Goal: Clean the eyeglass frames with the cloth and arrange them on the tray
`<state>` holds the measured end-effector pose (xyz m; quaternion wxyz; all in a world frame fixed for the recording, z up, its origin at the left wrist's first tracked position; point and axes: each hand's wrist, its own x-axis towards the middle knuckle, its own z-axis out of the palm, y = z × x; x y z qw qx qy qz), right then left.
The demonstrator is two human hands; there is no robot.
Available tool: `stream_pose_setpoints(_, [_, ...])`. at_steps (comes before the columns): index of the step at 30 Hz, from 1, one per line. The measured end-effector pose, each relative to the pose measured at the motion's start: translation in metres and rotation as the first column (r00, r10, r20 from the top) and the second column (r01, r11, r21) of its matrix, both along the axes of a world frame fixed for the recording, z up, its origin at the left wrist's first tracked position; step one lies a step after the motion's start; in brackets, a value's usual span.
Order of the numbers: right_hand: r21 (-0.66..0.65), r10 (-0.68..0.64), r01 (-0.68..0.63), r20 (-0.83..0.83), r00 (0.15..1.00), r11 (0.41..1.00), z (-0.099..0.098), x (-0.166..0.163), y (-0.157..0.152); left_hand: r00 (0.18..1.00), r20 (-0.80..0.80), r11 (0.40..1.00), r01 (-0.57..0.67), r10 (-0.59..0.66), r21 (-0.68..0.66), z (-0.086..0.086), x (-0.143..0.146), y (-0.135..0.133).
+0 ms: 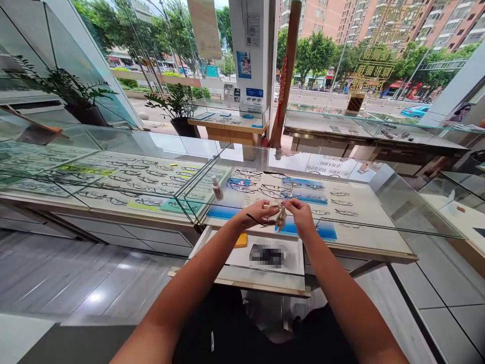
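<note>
Two hands, one pair of glasses, one cloth

Two bare hands meet over the near edge of the glass-topped bench (364,212), almost touching. The left hand (261,212) has its fingers curled shut on one pair of glasses (254,219), whose thin dark temple arm trails out to the left below the wrist. The right hand (301,215) is pinched shut, thumb against fingertips, on one pale cloth (281,216). The cloth hangs bunched between the two hands and lies against the glasses. Glasses and cloth are held just above the glass top, not resting on it. At this size the lenses cannot be made out.

One small white bottle (217,188) stands upright on the bench, left of the left hand and a little farther off. One yellow pad (241,240) lies below the left wrist, at the left edge of one pulled-out drawer (265,283) just nearer than the hands.

Many spectacle frames lie in rows under the glass, too many and too small to count. Some of them rest on blue mats beyond the hands.

Far off, two potted plants stand by the windows, one at far left (64,91) and one nearer the middle (176,103). One reddish pole (288,71) leans up behind the bench.
</note>
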<state>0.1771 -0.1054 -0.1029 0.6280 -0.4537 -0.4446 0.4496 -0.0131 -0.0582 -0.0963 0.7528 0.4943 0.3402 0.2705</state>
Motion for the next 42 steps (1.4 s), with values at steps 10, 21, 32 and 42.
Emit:
stream_pose_setpoints(10, [0.040,-0.077,0.075,0.032,0.997,0.996,0.004,-0.006,-0.006,0.981,-0.187,0.973,0.089,-0.049,0.212,-0.001,-0.001,0.002])
stream_pose_setpoints(21, [0.073,-0.113,0.101,0.190,0.975,0.992,-0.004,-0.010,-0.007,0.980,0.052,0.981,0.188,-0.190,0.048,-0.007,-0.005,0.002])
stream_pose_setpoints(32, [0.004,-0.041,0.041,0.093,0.995,0.999,-0.009,-0.014,-0.004,0.997,0.037,0.976,0.059,-0.068,0.209,-0.009,0.011,-0.004])
stream_pose_setpoints(42, [-0.022,-0.089,0.091,0.096,0.991,0.996,-0.006,-0.014,-0.005,0.976,0.137,0.971,0.143,-0.170,0.190,0.003,0.002,-0.006])
